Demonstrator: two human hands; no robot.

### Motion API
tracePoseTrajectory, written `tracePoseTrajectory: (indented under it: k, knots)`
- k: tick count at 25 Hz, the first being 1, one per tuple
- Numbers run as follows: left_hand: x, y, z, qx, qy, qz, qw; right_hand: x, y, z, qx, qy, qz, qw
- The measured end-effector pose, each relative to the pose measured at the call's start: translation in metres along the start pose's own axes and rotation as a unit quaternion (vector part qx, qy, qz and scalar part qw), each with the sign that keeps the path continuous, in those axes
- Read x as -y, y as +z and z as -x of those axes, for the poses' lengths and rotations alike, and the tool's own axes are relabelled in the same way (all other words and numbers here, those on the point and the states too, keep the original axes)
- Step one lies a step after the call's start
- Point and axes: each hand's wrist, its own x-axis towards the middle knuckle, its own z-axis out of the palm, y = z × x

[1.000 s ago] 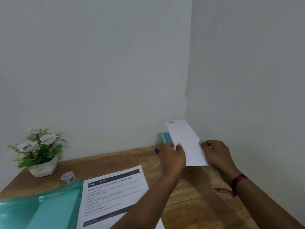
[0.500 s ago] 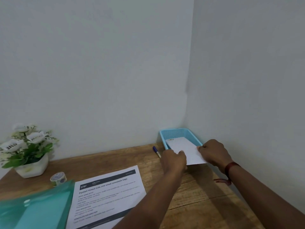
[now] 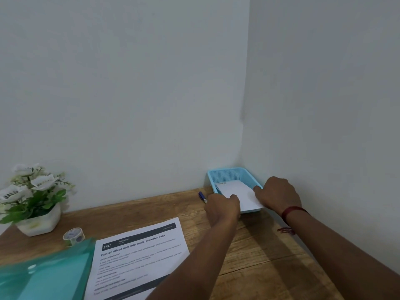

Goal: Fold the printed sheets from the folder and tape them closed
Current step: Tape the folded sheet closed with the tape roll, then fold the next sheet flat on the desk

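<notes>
A folded white sheet (image 3: pixel 240 193) lies in the blue mesh basket (image 3: pixel 229 175) in the far right corner of the desk. My left hand (image 3: pixel 223 207) grips its near left edge with curled fingers. At its right edge my right hand (image 3: pixel 278 194) holds the sheet too. A flat printed sheet (image 3: pixel 140 254) lies on the wooden desk (image 3: pixel 259 256) nearer to me. Beside it on the left is the teal folder (image 3: pixel 43 276). A roll of patterned tape (image 3: pixel 73 236) stands just behind the folder.
A blue pen (image 3: pixel 202 197) lies left of the basket by the wall. A white pot of artificial flowers (image 3: pixel 34 202) stands at the far left. Walls close the desk at the back and on the right.
Both hands have lowered the folded sheet from upright in the air down into the blue basket. The view has shifted a little to the left.
</notes>
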Motion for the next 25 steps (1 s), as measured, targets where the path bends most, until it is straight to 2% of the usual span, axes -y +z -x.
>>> tracePoseTrajectory:
  k: [5, 10, 14, 16, 19, 22, 25]
  knots:
    - [0.004, -0.002, 0.001, -0.022, 0.023, -0.006, 0.999, -0.003, 0.005, 0.001, -0.039, -0.010, -0.023, 0.999]
    - [0.008, -0.022, 0.016, -0.017, 0.098, -0.023, 0.995, -0.001, -0.011, 0.021, -0.134, -0.047, 0.025, 0.990]
    - [0.015, -0.065, 0.039, -0.001, 0.183, -0.054, 0.982, 0.004, -0.020, 0.074, -0.261, -0.136, -0.050, 0.954]
    - [0.021, -0.090, 0.050, 0.008, 0.204, -0.052, 0.978, 0.008, -0.014, 0.113, -0.292, -0.179, -0.103, 0.934]
    - [0.034, -0.135, 0.064, 0.044, 0.205, -0.073, 0.975, 0.018, 0.001, 0.162, -0.259, -0.251, -0.160, 0.919]
    - [0.050, -0.183, 0.069, 0.087, 0.215, -0.088, 0.969, 0.026, 0.011, 0.195, -0.201, -0.267, -0.221, 0.916]
    - [0.073, -0.237, 0.061, 0.044, 0.256, -0.163, 0.952, 0.042, 0.022, 0.222, -0.152, -0.328, -0.229, 0.904]
